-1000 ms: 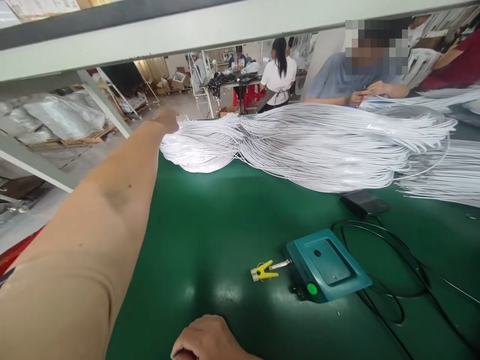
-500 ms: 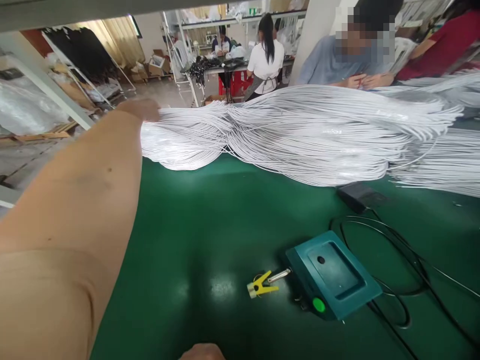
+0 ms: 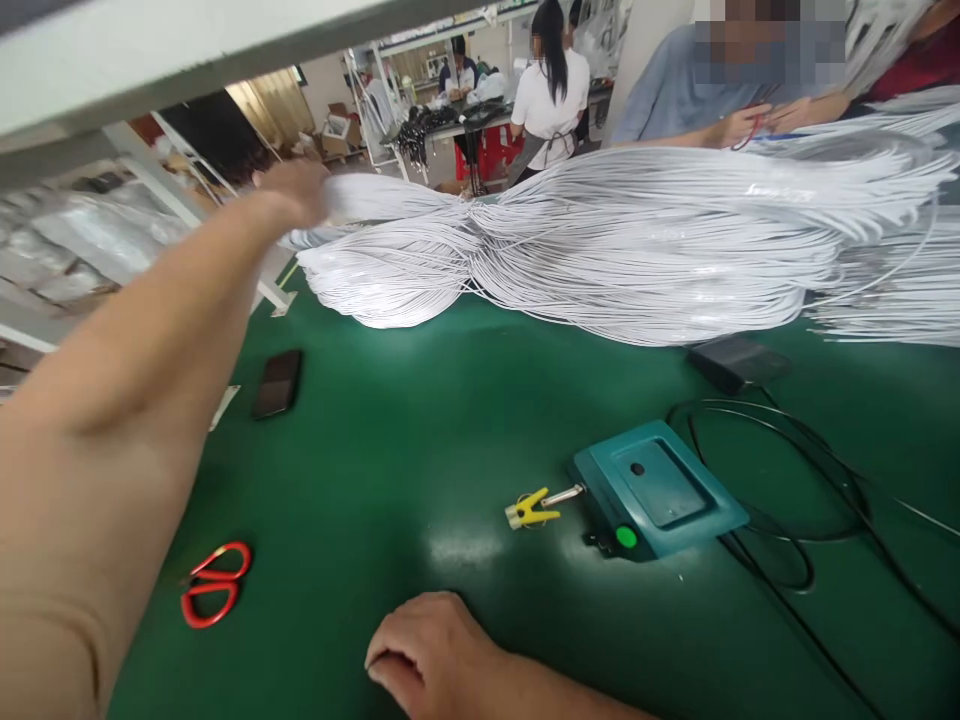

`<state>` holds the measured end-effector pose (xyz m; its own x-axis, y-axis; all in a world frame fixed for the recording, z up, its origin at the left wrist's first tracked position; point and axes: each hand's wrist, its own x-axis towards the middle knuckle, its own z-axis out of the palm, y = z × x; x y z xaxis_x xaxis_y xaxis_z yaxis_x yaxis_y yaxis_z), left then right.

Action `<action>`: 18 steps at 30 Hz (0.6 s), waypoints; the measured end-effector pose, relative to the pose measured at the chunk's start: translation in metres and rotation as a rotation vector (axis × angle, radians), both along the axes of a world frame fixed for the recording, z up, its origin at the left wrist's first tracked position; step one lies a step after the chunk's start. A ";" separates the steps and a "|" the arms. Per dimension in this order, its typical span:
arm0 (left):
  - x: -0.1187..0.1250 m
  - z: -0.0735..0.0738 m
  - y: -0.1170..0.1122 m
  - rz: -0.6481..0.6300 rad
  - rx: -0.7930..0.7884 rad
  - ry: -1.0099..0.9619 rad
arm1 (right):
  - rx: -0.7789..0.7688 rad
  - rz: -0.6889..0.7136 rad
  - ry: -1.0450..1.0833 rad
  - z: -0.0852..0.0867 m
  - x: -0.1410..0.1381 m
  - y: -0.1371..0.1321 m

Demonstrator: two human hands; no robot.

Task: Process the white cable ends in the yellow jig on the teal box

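A large bundle of white cables (image 3: 645, 240) lies across the far side of the green table, drawn in at a narrow waist left of its middle. My left hand (image 3: 296, 190), smeared by motion, reaches out to the bundle's left end and is closed round some upper strands, raised above the rest. At the near edge my right hand (image 3: 435, 645) rests loosely curled with nothing visible in it. Beyond it sits a teal box-shaped device (image 3: 664, 485) with a green button and a metal arm, where a yellow clip (image 3: 532, 508) shows at the tip.
Red-handled scissors (image 3: 217, 585) and a dark phone-like object (image 3: 277, 384) lie beside my left forearm. Black cords (image 3: 810, 520) loop right of the device near a black box (image 3: 739, 362). A shelf beam (image 3: 225, 50) crosses overhead. A co-worker (image 3: 667, 90) sits across the table.
My left hand has shifted slightly, and some strands at the left end are now raised in it. My right hand has come further into view. The camera view has shifted, showing the scissors and phone-like object.
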<state>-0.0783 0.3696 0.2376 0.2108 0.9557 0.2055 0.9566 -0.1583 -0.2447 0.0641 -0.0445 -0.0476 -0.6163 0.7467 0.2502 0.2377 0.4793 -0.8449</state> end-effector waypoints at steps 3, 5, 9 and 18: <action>-0.002 -0.023 -0.051 0.080 -0.038 0.045 | 0.007 -0.009 -0.006 0.009 0.004 -0.001; -0.004 -0.041 -0.072 0.098 -0.085 0.084 | 0.012 -0.004 -0.024 0.012 0.005 0.000; 0.004 -0.073 -0.085 0.080 -0.224 0.188 | -0.011 0.000 -0.065 0.016 0.004 0.003; 0.006 -0.102 -0.151 0.019 -0.211 0.295 | 0.002 0.014 -0.076 0.015 0.001 0.001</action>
<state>-0.0723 0.2183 0.1354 0.2134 0.9749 -0.0637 0.8530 -0.2177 -0.4744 0.0654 -0.0431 -0.0329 -0.6440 0.7374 0.2034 0.2945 0.4844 -0.8238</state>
